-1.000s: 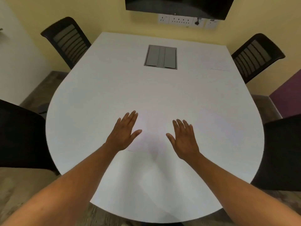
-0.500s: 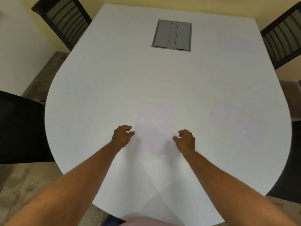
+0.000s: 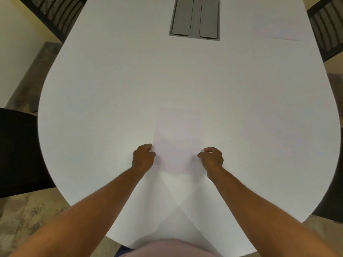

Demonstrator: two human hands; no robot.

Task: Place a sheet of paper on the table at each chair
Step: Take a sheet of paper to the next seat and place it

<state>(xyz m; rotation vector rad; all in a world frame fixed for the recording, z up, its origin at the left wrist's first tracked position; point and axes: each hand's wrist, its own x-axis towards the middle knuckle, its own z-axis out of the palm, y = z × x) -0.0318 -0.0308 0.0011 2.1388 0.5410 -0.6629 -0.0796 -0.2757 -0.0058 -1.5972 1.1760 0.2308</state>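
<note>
A white sheet of paper (image 3: 178, 138) lies flat on the white table (image 3: 111, 86), straight ahead of me near the front edge. My left hand (image 3: 143, 156) is curled at the sheet's left edge and pinches it. At the right edge my right hand (image 3: 211, 158) does the same with bent fingers. A second sheet (image 3: 278, 32) lies at the far right, in front of the far right chair (image 3: 326, 25). A third, very faint sheet (image 3: 269, 138) seems to lie at the right side of the table.
A grey cable hatch (image 3: 194, 18) is set into the table at the far middle. A slatted black chair (image 3: 61, 15) stands at the far left. Black chair backs flank the table at near left (image 3: 18, 151) and near right (image 3: 334, 182).
Both hands went from flat with spread fingers on the table to curled at the paper's side edges. My head has moved forward and tilted down over the table.
</note>
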